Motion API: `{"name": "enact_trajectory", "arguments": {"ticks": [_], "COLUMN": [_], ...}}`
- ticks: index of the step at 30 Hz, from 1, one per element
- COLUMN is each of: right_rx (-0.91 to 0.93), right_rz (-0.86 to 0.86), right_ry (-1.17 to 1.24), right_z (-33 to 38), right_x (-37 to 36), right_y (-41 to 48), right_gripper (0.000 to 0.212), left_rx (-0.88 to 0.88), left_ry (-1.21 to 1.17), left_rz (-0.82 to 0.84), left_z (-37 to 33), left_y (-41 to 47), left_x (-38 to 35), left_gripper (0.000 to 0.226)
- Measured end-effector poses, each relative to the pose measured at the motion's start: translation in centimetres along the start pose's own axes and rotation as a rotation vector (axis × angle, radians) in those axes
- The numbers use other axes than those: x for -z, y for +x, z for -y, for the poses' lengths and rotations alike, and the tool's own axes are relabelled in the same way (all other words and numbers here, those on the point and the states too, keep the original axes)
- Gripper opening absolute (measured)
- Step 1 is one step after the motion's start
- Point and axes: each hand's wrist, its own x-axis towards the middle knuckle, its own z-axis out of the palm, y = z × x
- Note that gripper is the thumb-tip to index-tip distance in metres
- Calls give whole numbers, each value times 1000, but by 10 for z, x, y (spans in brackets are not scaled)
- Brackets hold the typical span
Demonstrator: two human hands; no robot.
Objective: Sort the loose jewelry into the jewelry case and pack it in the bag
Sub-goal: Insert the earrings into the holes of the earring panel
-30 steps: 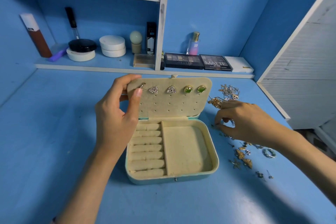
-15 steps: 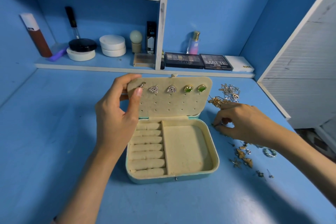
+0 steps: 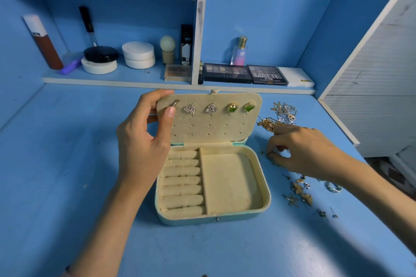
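A mint jewelry case (image 3: pixel 216 219) lies open on the blue desk, its cream lid panel (image 3: pixel 213 128) upright. Pinned along the panel's top row are a small gold earring (image 3: pixel 175 104), two triangular stud earrings (image 3: pixel 200 108) and two green stone earrings (image 3: pixel 240 107). My left hand (image 3: pixel 144 141) grips the panel's left edge, thumb just below the gold earring. My right hand (image 3: pixel 301 150) is down on the desk right of the case, fingertips pinched at a tiny piece among the loose jewelry (image 3: pixel 301 193). A tangle of chains (image 3: pixel 279 117) lies beyond it. No bag is visible.
A low shelf (image 3: pixel 135 81) behind the case holds compacts, a foundation tube, a perfume bottle (image 3: pixel 240 51) and eyeshadow palettes (image 3: pixel 245 74). A white slatted cabinet (image 3: pixel 371 87) closes the right side. Small studs (image 3: pixel 333 212) lie scattered near the desk's right edge.
My right hand's fingers have curled in slightly over the small items on the desk. My left hand and the case stay where they were.
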Motion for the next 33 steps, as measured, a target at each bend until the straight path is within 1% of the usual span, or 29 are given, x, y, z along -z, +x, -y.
{"name": "enact_trajectory", "arguments": {"ticks": [4,10,19,23,26,29,33], "right_rx": [0,29,-17,-61,-84,-78,-9], "right_rz": [-16,8,48,62,28,-10,-29], "right_ry": [-16,-1,8,57,90,117,160], "right_z": [0,4,6,5,2,-1,0], "right_x": [2,4,3,3,5,6,6], "right_y": [1,2,5,4,5,8,15], "right_gripper": [7,7,11,8,6,11,29], "left_rx": [4,4,4,8,13,10,7], "left_ry": [-11,-7,-6,-8,-12,-10,-7], "left_rz": [-1,-2,3,1,1,4,6], "left_z": [0,0,-1,-1,-1,-2,-1], "left_y": [0,0,0,0,0,0,0], "left_x": [0,0,0,0,0,0,0], "left_gripper": [21,21,22,22,22,22,21]}}
